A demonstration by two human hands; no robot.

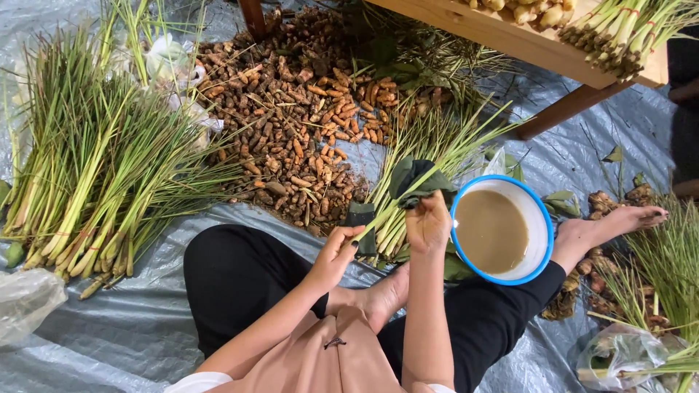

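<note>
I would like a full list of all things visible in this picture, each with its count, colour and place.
lemongrass stalk: one, pale green, held between both hands
dark green cloth: one, gripped at the right hand
bowl: one, white with blue rim, holds brownish liquid, right of the hands
loose lemongrass: a bunch, green, on the tarp ahead of the hands
lemongrass bundles: many, green, far left
turmeric roots: a large pile, brown and orange, top centre
wooden table: one, light brown, top right, carrying more bundles and roots
tarp: one, grey-blue, under everything
plastic bag: one, clear, lower left
left hand: pinching the stalk
right hand: closed on the cloth
</note>
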